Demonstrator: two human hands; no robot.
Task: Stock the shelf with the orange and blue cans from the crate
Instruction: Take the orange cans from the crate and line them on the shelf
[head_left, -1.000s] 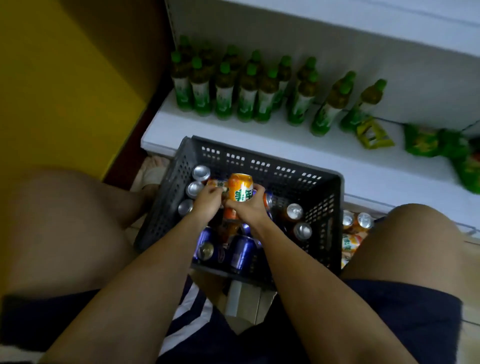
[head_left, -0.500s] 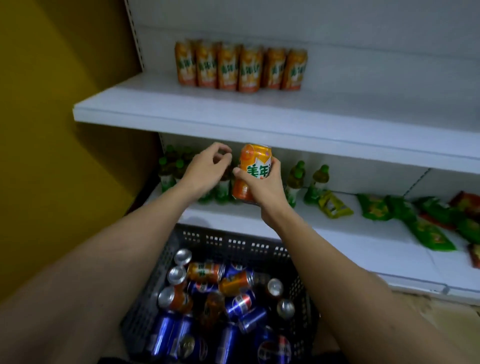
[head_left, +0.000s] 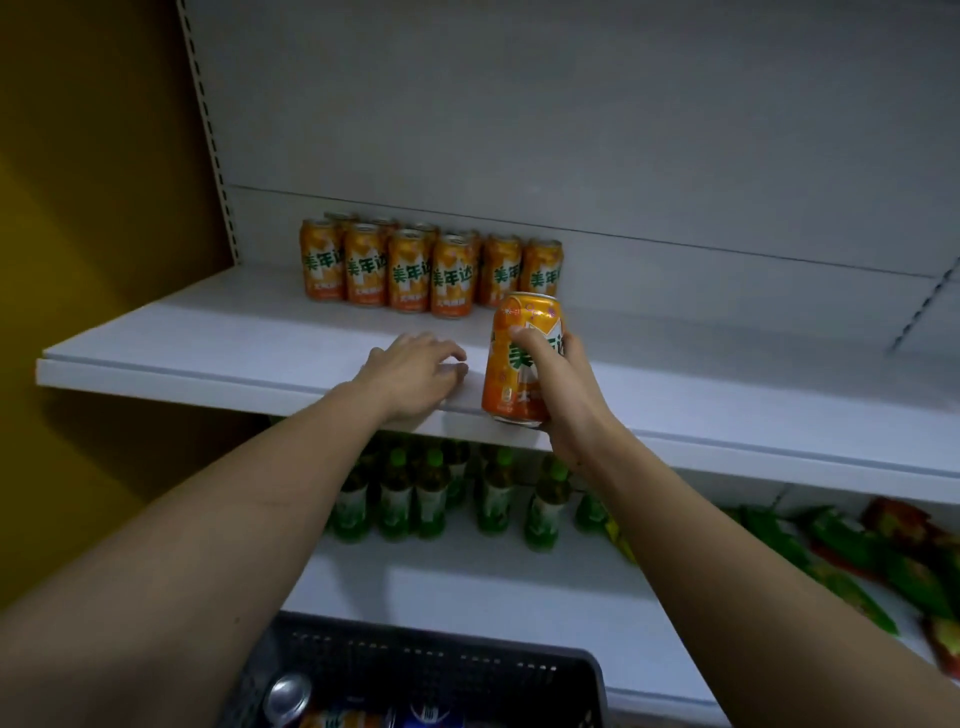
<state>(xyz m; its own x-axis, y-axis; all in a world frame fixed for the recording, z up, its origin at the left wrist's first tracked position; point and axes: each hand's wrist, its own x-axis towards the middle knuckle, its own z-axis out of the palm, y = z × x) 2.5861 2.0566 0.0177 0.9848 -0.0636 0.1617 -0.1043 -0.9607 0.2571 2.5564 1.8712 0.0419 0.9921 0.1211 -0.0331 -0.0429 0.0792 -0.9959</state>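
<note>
A mustard-yellow wall (head_left: 88, 249) stands to the left, dim and shadowed. Beside it rises a white metal shelving unit with a plain back panel (head_left: 571, 114) and a slotted upright (head_left: 208, 130) at its left edge. The light is low and bluish, falling softly from above, and the lower shelves lie in shade.

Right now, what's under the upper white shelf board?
Under the upper white shelf board: green-capped bottles standing on the lower shelf, snack packets rightward. Both forearms cover some bottles; rows behind aren't visible.
</note>
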